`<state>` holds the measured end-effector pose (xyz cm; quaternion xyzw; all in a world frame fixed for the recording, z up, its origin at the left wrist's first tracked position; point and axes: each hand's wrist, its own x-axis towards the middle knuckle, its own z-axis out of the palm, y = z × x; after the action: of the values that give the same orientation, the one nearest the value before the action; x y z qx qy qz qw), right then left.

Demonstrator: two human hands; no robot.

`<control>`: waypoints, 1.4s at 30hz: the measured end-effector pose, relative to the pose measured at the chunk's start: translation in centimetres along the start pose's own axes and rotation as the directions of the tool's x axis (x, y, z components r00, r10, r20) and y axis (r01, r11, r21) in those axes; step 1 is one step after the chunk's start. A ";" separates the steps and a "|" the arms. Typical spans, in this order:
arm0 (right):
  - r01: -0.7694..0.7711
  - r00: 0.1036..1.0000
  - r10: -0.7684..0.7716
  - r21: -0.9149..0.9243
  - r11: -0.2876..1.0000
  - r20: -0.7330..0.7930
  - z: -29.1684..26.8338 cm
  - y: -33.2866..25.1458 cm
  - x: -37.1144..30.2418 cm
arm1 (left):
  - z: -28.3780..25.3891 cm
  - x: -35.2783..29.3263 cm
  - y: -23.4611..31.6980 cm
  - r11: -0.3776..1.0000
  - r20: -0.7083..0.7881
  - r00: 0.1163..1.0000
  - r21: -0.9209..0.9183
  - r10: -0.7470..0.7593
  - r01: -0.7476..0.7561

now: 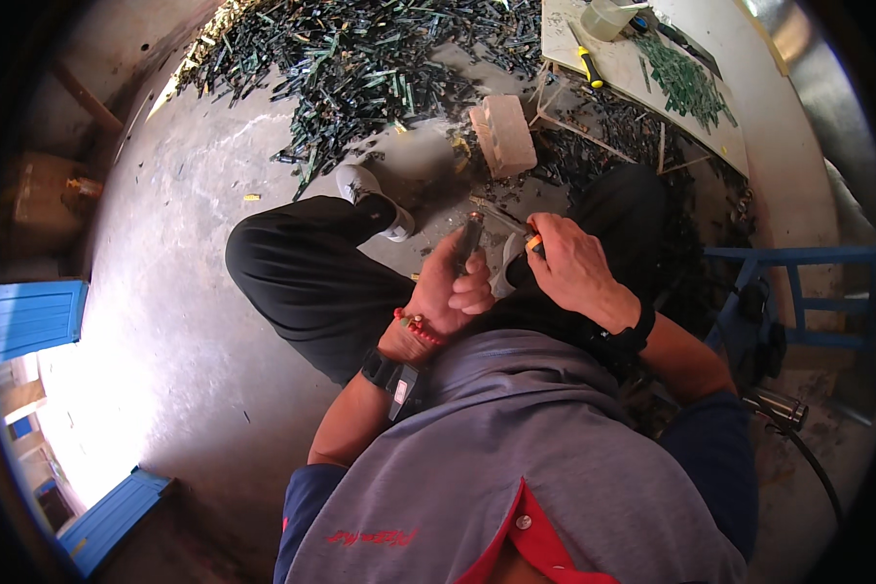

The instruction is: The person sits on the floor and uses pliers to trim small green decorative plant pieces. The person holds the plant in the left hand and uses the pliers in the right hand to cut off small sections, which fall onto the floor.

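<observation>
Your soft grey cloth shirt (516,428) is nearest. Past it, your left grip (455,282) curls round a narrow dark piece (468,240), its long axis running between twelve and one o'clock, coppery end clear of the fingers. At two o'clock from there, your right grip (567,261) is closed on a screwdriver (534,243) by its smooth yellow-and-black handle; the thin shaft points to ten o'clock, its far end just beyond that coppery end, contact unclear. At twelve o'clock sits a rough pinkish brick (506,136); at eleven, a heap of glossy, splintery dark strips (360,88).
</observation>
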<state>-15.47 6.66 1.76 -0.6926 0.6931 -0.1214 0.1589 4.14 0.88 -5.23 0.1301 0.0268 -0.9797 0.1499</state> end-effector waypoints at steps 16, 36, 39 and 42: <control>-0.061 0.997 0.064 -0.094 0.994 0.035 2.2 -0.4 -1.3 | 0.4 0.6 -0.4 0.991 -0.234 0.969 0.124 0.078 -0.049; -0.103 0.993 0.107 -0.072 0.992 0.055 4.0 -0.1 -0.4 | 1.2 1.4 -0.6 0.950 -0.371 0.895 0.275 0.246 -0.147; -0.126 0.988 0.130 -0.046 0.991 0.079 3.8 -0.9 0.0 | 1.9 1.8 -1.0 0.915 -0.434 0.835 0.361 0.338 -0.182; -0.156 0.983 0.156 -0.003 0.988 0.100 4.1 -1.4 0.3 | 2.1 2.3 -1.3 0.864 -0.493 0.749 0.456 0.443 -0.212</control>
<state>-12.57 6.58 -1.47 -0.6410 0.7361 -0.0752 0.2042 1.10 1.21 -3.77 0.4522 -0.1384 -0.8356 0.2796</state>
